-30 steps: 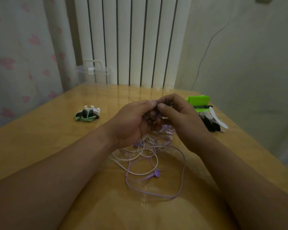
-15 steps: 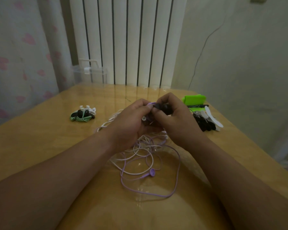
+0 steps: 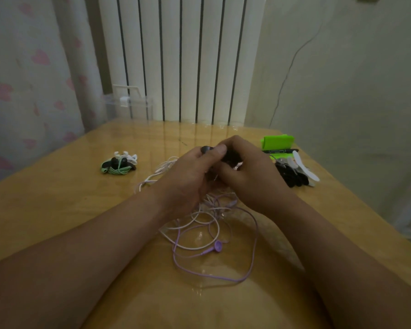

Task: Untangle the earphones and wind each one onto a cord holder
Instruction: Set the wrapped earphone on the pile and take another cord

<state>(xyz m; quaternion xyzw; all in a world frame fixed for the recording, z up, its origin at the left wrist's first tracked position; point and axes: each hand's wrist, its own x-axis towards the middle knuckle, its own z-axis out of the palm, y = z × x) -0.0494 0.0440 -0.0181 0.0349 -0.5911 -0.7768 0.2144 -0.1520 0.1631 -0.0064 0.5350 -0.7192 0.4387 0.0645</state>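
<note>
One green earphone [image 3: 118, 166] is already lying wound on a holder at the far left of the tabletop [image 3: 57, 198], beside a white holder [image 3: 126, 156]. The purple and white cords [image 3: 214, 224] are still lying tangled under the hands, so most of the work is remaining. The left hand [image 3: 188, 181] and right hand [image 3: 249, 176] are meeting above the tangle, fingers [image 3: 220, 149] pinching a dark cord holder [image 3: 207, 148] between them. Spare holders [image 3: 292, 174] are waiting at the right.

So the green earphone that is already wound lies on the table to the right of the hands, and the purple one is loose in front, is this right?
Not quite. The head view shows the wound green earphone on the table to the left of the hands, not the right. The purple earphone is indeed loose in front.
</note>
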